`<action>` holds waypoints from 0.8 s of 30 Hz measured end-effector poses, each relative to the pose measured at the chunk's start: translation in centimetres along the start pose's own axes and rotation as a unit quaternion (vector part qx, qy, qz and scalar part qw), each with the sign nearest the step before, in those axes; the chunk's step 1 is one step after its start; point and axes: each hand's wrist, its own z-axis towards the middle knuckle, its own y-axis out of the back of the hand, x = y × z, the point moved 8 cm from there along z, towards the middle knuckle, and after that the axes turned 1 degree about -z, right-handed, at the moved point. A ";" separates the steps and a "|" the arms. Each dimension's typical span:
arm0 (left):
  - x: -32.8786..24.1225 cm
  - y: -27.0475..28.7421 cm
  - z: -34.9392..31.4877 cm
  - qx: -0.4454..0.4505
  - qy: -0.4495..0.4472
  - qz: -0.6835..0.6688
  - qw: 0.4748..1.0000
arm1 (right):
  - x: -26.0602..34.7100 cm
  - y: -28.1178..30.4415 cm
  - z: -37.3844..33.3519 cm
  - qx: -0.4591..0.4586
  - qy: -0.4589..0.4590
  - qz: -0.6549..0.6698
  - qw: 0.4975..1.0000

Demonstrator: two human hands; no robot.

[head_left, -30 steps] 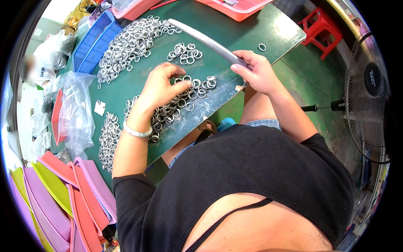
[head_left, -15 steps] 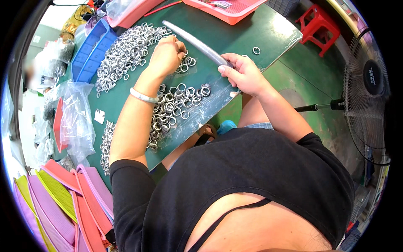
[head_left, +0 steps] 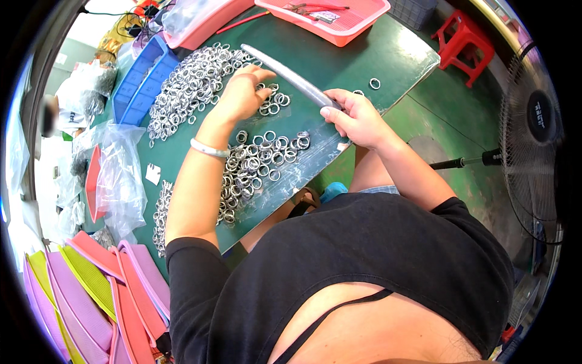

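My right hand [head_left: 356, 118] is wrapped round the thick end of a long, tapered grey metal ring mandrel [head_left: 288, 76]. The mandrel slants up and left over the green table, its thin tip near the large ring pile. My left hand [head_left: 244, 96], with a pale bangle on its wrist, is over the table beside that pile. Its thumb and fingers are apart, and I see nothing between them. Just right of the thumb lies a small group of silver rings [head_left: 276, 104]. The large heap of silver rings [head_left: 193, 85] spreads left of this hand. More rings [head_left: 260, 155] lie closer to me.
A blue divided tray [head_left: 142, 82] stands left of the heap. A pink basket [head_left: 344, 33] holding red-handled tools sits at the far edge. Clear plastic bags [head_left: 120, 176] and coloured trays [head_left: 100, 291] are at left. A fan [head_left: 536, 121] and red stool [head_left: 464, 45] stand right.
The left hand's fingers have opened out from a more curled pose near the small ring group. The whole view has shifted slightly. The right hand keeps its grip on the mandrel.
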 end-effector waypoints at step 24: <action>4.6 3.5 -1.2 -0.151 0.195 -0.637 0.730 | 1.7 -0.5 -0.3 -0.025 0.082 -0.178 0.980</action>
